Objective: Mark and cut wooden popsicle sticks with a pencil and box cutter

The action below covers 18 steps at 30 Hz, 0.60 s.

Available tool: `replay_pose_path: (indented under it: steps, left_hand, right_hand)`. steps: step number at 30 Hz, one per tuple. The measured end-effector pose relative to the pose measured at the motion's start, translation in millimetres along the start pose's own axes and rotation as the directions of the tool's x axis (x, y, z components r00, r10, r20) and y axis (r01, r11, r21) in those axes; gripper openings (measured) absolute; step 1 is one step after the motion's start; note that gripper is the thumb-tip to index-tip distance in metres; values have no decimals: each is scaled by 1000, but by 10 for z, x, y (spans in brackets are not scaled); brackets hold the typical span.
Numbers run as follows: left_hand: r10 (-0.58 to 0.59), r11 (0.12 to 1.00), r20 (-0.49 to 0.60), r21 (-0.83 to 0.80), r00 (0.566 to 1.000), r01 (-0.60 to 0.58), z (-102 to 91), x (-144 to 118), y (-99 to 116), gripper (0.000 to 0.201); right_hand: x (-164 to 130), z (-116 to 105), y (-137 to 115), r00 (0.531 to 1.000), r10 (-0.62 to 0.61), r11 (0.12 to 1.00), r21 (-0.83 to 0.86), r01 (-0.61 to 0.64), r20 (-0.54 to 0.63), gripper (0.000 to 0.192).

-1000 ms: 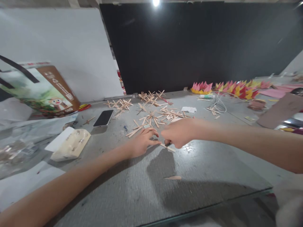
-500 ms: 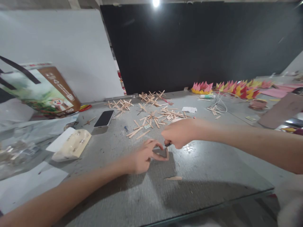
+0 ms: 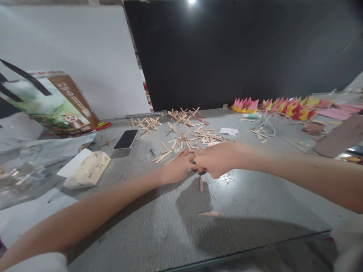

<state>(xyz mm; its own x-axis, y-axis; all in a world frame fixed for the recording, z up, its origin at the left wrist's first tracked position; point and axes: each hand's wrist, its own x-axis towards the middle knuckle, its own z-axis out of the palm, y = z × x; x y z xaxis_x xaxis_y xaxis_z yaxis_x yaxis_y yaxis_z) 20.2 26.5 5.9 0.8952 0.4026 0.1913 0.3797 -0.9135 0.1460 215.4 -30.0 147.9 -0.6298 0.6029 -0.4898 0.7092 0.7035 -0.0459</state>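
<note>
My right hand is closed in a fist around a small dark tool, mostly hidden in the grip. Just below the fist, a thin wooden craft stick lies on the table, its near end showing. My left hand is right against the right fist, fingers bent, with the tips hidden beside it. A bit of something dark shows between the two hands, too small to name. Closer to me lies a pointed sliver of wood.
Beyond my hands are piles of craft sticks. On the left are a phone, a cream block and a printed bag. Pink and yellow paper petals and a white cable lie at the back right.
My left hand has let go of the stick's near end and moved up and away to the right fist. The right hand stays in nearly the same place over the stick.
</note>
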Motion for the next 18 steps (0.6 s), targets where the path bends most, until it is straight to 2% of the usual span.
replay_pose_path:
  steps: [5, 10, 14, 18]
  left_hand:
    - [24, 989, 40, 142, 999, -30, -40, -213, 61, 67]
    - [52, 990, 63, 126, 997, -60, -43, -162, 85, 70]
    - [52, 993, 44, 103, 998, -56, -24, -83, 55, 64]
    - [19, 992, 27, 125, 999, -22, -64, -187, 69, 68]
  right_hand:
    - [18, 1, -2, 1000, 11, 998, -67, -10, 18, 26]
    - [21, 19, 12, 1000, 18, 998, -54, -18, -3, 21]
    - [5, 29, 2, 999, 16, 999, -35, -17, -31, 17]
    - [-13, 18, -8, 999, 29, 998, -52, -30, -17, 16]
